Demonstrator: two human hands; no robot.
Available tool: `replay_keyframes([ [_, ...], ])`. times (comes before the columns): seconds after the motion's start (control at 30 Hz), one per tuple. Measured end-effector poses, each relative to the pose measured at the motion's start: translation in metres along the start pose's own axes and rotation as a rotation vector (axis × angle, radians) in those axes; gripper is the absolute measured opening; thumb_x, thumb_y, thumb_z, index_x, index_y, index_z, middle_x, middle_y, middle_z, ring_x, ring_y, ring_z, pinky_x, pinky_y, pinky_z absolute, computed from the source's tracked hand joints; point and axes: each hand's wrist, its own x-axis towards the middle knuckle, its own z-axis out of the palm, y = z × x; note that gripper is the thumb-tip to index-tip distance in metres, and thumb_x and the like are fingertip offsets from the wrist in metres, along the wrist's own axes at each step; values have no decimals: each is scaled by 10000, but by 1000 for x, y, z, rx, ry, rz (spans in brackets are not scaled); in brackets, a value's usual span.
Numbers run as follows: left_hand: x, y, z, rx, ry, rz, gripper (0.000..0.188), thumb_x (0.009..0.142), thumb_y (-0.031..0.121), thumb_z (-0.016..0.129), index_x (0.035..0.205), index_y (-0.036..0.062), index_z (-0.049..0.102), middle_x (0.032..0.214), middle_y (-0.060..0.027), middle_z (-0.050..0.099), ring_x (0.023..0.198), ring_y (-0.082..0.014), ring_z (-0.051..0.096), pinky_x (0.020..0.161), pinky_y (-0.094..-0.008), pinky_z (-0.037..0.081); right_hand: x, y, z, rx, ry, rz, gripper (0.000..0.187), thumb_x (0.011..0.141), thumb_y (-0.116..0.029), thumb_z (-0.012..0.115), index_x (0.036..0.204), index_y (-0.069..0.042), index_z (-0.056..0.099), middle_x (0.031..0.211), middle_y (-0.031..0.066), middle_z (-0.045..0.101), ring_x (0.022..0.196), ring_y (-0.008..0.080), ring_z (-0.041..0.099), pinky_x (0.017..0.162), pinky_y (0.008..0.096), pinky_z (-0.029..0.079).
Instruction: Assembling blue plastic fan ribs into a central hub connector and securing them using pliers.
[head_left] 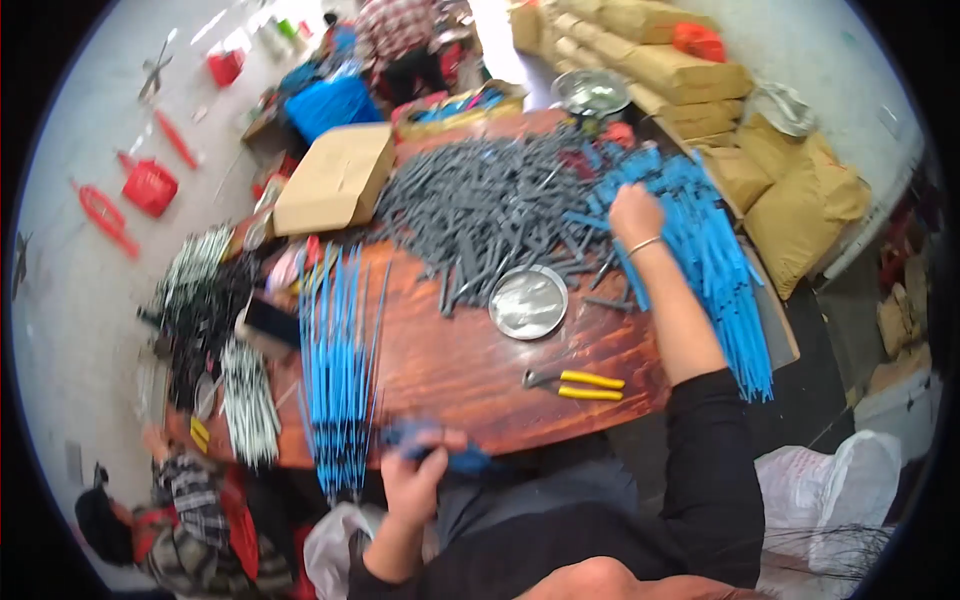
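My right hand (637, 213) is closed over the near-left side of a pile of long blue plastic strips (705, 240) at the table's right. Its fingertips are turned away, so what they hold is hidden. Down at the front edge, my left hand (412, 485) is closed round a blue piece (465, 459) smeared by motion. Beside it, to the left, a row of blue strips with thin dark ends (342, 380) lies lengthwise over the table edge. Yellow-handled pliers (590, 385) and a round metal dish (528, 302) rest between my arms.
A large heap of grey plastic parts (490, 200) covers the far middle of the wooden table (450, 375). A cardboard box (336, 178), a phone (272, 322) and white and black bundles (248, 400) are on the left. Brown sacks (800, 200) are stacked at right. Another person (210, 520) sits at lower left.
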Motion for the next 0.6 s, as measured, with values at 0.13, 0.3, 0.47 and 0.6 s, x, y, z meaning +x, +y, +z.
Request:
replay_keyframes([
  [0.13,28,10,-5,-357,67,-186,372,917,299,473,1113,-16,500,1032,-201,603,963,-300,598,862,-432,467,-42,-42,-127,504,206,-372,113,803,-91,523,792,-6,596,740,156,562,681,311,566,586,416,447],
  [0.3,27,8,-22,-677,20,-217,447,958,367,350,1163,-12,469,1051,-187,600,982,-266,594,824,-383,493,-110,-63,-216,1167,-636,-767,172,732,-47,595,873,49,606,711,128,567,652,249,555,599,337,429],
  [0.47,15,8,-12,-832,-45,-279,337,943,269,435,1131,-5,491,1021,-173,606,976,-254,594,828,-369,488,-173,-111,-183,1293,-933,-845,217,720,-30,626,929,26,630,778,120,626,679,203,598,612,307,455],
  [0.6,7,8,1,-417,8,-67,252,878,157,555,1096,39,510,941,-163,604,859,-246,602,759,-364,496,-225,-134,-143,1510,-900,-452,214,745,-48,633,949,18,637,820,113,649,722,172,615,661,285,477],
])
